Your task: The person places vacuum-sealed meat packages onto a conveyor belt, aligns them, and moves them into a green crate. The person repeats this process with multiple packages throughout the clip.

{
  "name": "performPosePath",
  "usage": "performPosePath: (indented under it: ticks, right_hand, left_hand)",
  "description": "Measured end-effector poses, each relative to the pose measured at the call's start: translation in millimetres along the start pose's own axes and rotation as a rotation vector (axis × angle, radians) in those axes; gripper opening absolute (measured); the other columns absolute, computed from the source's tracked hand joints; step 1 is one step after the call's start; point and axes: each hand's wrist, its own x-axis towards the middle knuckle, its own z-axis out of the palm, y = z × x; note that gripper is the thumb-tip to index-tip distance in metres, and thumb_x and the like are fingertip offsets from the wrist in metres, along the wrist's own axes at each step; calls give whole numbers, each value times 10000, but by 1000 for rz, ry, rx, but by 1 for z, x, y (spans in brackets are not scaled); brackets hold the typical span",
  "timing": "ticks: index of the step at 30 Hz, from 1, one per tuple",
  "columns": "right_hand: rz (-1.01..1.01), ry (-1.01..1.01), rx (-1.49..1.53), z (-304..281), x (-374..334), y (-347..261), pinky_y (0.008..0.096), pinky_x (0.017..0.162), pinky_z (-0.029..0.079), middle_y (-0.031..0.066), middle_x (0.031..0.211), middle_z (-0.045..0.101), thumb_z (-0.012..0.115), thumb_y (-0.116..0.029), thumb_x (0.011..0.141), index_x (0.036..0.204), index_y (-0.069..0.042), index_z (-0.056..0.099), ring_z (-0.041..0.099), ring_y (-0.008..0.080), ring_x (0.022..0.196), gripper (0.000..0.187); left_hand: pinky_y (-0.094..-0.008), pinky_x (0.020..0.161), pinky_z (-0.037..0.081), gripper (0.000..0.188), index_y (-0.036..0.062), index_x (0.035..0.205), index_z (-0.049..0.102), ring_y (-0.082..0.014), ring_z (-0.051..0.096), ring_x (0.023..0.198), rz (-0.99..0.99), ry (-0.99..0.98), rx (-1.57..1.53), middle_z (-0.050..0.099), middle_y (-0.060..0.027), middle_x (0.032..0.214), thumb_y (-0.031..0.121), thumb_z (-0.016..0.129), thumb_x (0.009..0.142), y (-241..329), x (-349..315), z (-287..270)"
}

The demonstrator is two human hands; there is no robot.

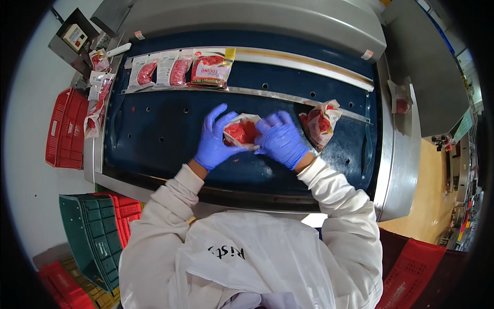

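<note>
In front of me on the blue machine bed is an open plastic bag of red meat (241, 133), its mouth facing up. My left hand (216, 138), in a blue glove, is curved around the bag's left side and grips it, index finger raised. The gloved right hand (282, 138) has its fingers curled at the right rim of the same bag and closed on it; the fingertips are partly hidden. Just beyond that hand, another bag of red meat (320, 123) leans with its top loosely gathered.
Several flat packs, including a printed meat pack (212, 68), lie along the metal bar (298, 99) at the back left. More packs (96, 105) rest on the left ledge. A red crate (67, 129) and a green crate (92, 237) stand left; another red crate (411, 275) is lower right.
</note>
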Motion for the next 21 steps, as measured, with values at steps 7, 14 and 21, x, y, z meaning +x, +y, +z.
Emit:
performPosePath:
  ticks: [7, 14, 21]
  right_hand:
    - [204, 15, 124, 22, -4, 73, 429, 888, 435, 48, 1017, 633, 734, -377, 720, 964, -179, 696, 581, 242, 1026, 316]
    - [1037, 447, 1383, 82, 4, 39, 248, 724, 478, 1, 831, 633, 736, -122, 808, 889, -19, 666, 566, 90, 786, 149]
    - [948, 610, 1571, 34, 40, 91, 245, 728, 482, 14, 825, 634, 727, -140, 821, 894, -28, 645, 582, 93, 778, 157]
  left_hand:
    - [-369, 877, 484, 334, 73, 939, 684, -256, 604, 1029, 21, -460, 224, 648, -86, 1039, 280, 797, 702, -27, 82, -66]
    - [-238, 764, 509, 170, -9, 958, 664, -100, 617, 809, -542, -135, -530, 664, -46, 860, 8, 726, 800, -67, 40, -31]
    - [-271, 706, 504, 143, 6, 915, 657, -143, 635, 741, -125, -70, -282, 660, -90, 822, 132, 687, 856, -65, 123, -63]
